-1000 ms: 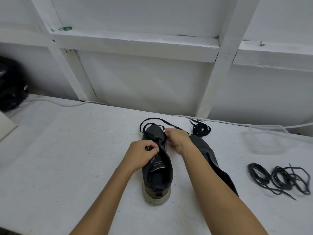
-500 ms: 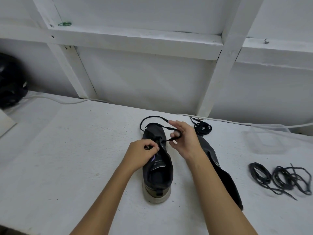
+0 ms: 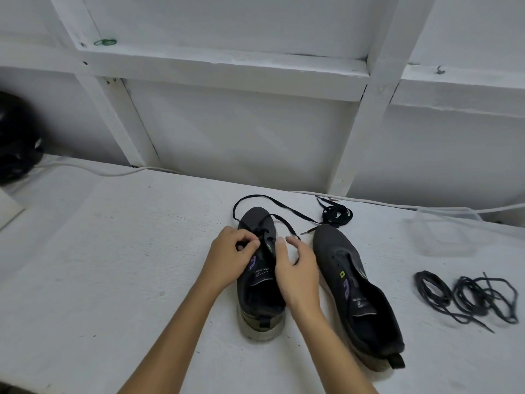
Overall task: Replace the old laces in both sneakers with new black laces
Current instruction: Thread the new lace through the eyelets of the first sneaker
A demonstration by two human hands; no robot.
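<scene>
Head view: the left hand (image 3: 230,255) pinches the flat black lace (image 3: 279,216) at the lowest eyelets of the dark grey knit sneaker (image 3: 260,282), its grip clamped; the right hand (image 3: 298,268), fingers loosely apart, rests on the shoe's right edge. Lacing appears barely begun; the second dark sneaker (image 3: 355,291), just right of it, is unlaced. Coiled black laces (image 3: 466,297) lie farther right on the white worktop (image 3: 113,265). Both shoes' long axes run away from the person, toes far.

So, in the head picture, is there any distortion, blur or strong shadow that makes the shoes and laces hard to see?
Head view: the wide lens bends the white wall beams outward; light is soft and even, with faint shadows and no glare; the left sneaker and the right sneaker look reasonably sharp, but black lace on dark fabric has little contrast, so the eyelet detail under the left hand is unclear.
</scene>
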